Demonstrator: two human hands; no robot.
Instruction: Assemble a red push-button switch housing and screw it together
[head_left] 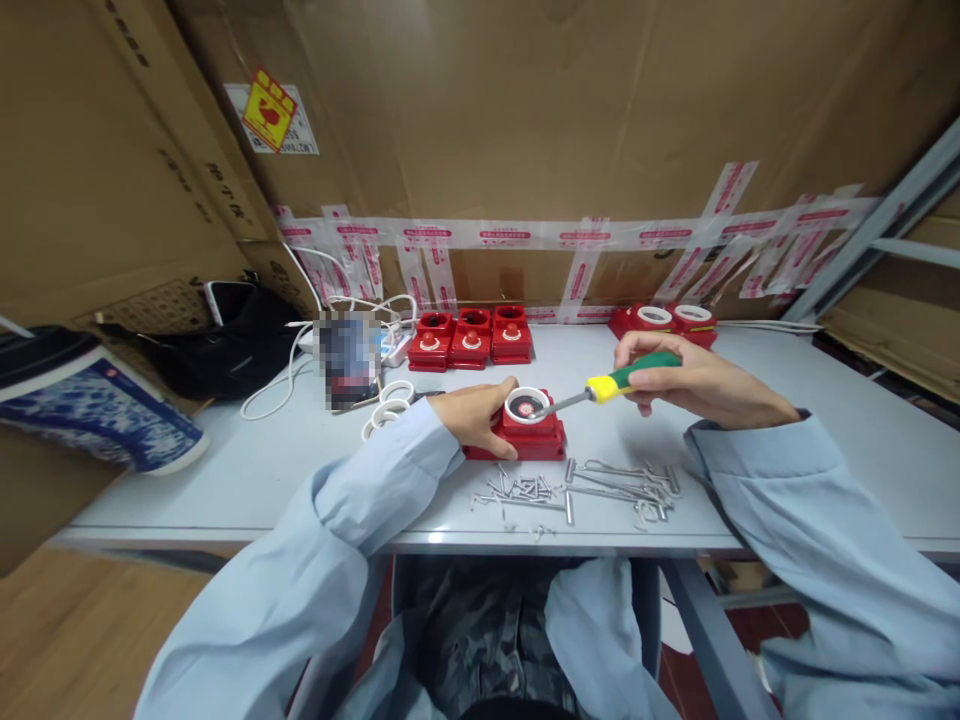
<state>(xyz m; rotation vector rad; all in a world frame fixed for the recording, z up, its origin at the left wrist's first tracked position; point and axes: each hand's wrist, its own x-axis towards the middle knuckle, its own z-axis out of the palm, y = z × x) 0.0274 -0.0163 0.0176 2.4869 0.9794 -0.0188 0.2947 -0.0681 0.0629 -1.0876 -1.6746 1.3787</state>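
Taped brown cardboard (562, 120) behind a pale table (232, 485), wood-look floor (75, 640) below

A tilted yellow sticker (270, 110) on the cardboard wall (487, 120) bore a red broken-glass sign. On the white label (304, 135) behind it, a code seemed to begin "LM27"; the rest was unclear. Red print on the packing tape (506, 236) and black characters on the left-hand cardboard (67, 150) were too small to read.

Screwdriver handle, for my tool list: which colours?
The handle is green and yellow; the head view shows it.
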